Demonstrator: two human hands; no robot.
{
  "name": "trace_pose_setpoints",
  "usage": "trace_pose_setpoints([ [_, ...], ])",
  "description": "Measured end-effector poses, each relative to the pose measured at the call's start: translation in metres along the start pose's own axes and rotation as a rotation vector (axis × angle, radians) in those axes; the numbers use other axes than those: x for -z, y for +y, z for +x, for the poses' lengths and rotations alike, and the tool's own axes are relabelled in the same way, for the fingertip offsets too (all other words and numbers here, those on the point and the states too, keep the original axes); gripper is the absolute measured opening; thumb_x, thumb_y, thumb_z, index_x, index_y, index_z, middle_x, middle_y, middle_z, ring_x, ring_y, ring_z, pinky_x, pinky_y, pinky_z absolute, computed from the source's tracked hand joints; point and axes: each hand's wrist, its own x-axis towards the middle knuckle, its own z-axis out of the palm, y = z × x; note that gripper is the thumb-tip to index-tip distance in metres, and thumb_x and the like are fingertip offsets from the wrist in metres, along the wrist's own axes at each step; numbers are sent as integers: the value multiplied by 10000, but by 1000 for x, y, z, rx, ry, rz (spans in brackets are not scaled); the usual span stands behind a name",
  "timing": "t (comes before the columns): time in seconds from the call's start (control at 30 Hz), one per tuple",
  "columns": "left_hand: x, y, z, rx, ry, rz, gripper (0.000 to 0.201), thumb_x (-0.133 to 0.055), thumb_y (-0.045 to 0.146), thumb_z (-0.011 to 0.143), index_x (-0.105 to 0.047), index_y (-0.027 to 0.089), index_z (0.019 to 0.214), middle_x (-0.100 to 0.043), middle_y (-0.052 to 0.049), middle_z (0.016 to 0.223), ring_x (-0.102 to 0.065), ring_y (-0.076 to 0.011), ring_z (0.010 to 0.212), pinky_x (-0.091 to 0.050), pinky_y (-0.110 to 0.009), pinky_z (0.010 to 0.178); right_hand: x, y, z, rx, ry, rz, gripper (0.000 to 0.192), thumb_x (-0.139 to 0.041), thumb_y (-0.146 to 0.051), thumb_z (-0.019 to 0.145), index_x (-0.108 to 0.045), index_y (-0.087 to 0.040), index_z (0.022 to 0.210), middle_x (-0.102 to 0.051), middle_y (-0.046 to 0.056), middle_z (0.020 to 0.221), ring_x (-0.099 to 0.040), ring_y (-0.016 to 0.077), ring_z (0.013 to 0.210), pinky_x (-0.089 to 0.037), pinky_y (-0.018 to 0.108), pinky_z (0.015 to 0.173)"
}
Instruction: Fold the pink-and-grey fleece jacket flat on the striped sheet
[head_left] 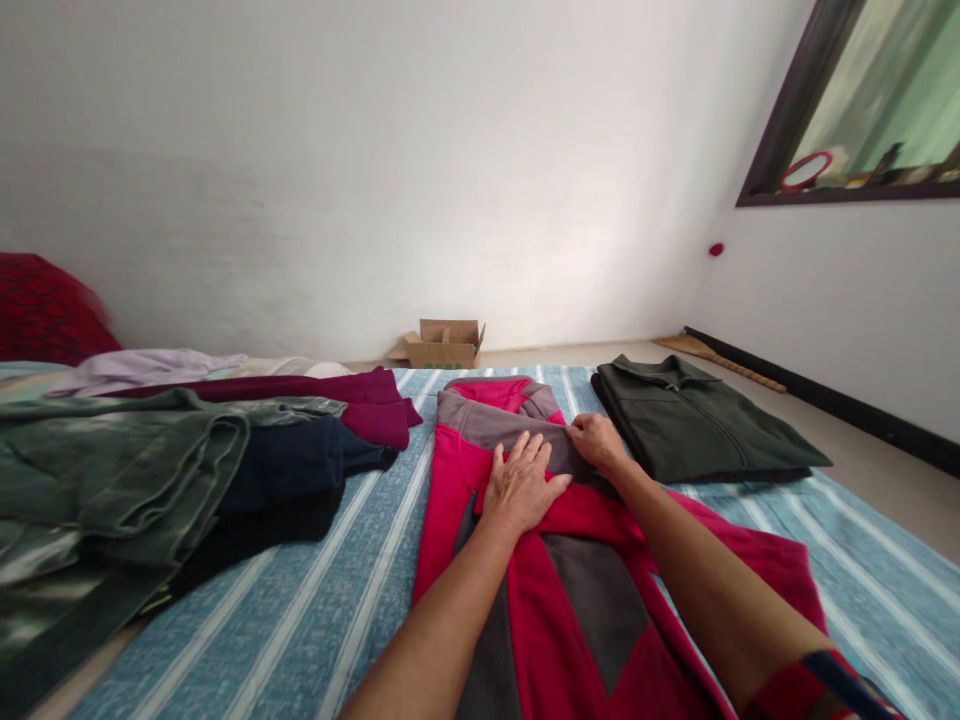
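Observation:
A red and grey jacket [540, 600] is spread on the bed in front of me, its collar end away from me and its right side partly folded inward. My left hand [521, 482] lies flat on the upper part of the jacket, fingers spread. At the jacket's right shoulder edge, my right hand [596, 440] has its fingers closed on the grey cloth. One red sleeve [772, 560] stretches out to the right beneath my right forearm.
Folded dark green jacket [675, 420] lies at right on the blue striped bedsheet [300, 620]. Left are heaped clothes: green garment [112, 460], navy garment [289, 465], maroon garment [375, 405]. A cardboard box [442, 347] stands by the wall beyond the bed.

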Motion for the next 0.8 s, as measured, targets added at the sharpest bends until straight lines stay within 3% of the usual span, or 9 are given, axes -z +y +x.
trace_pose_setpoints([
  [0.1,4,1,0,1,-25,-18,568,-344,546,872,-437,202,1314,-427,-53,1403,-279,-240,1334,-186,-528,1082,2,4,4,19,-12,26,330,-437,-397,862,-689,-186,881,-685,93,918,-612,192,863,-370,233,619],
  [0.27,5,1,1,15,-52,-47,579,-331,552,874,-443,189,1311,-439,-58,1393,-308,-230,1322,-189,-515,1083,4,17,4,46,-139,50,416,-542,-526,781,-685,-159,648,-649,50,635,-594,146,624,-333,215,522],
  [0.43,3,-1,2,8,-65,-47,571,-301,562,881,-445,214,1310,-445,-55,1389,-334,-228,1309,-201,-514,1073,3,20,-3,33,-102,30,312,-558,-474,786,-703,-199,760,-679,66,810,-604,164,770,-350,213,567],
  [0.6,2,-3,4,3,-94,-28,592,-262,582,883,-443,218,1313,-422,-55,1405,-326,-237,1312,-212,-526,1060,15,36,-11,13,-199,15,398,-549,-521,780,-698,-166,682,-653,48,658,-591,140,619,-338,207,509],
  [0.8,4,-3,10,16,-127,-3,591,-256,582,882,-437,230,1320,-409,-50,1415,-309,-249,1320,-223,-530,1049,41,50,-30,23,-234,-81,174,-626,-307,723,-720,-194,816,-696,53,800,-628,160,728,-384,199,558],
])
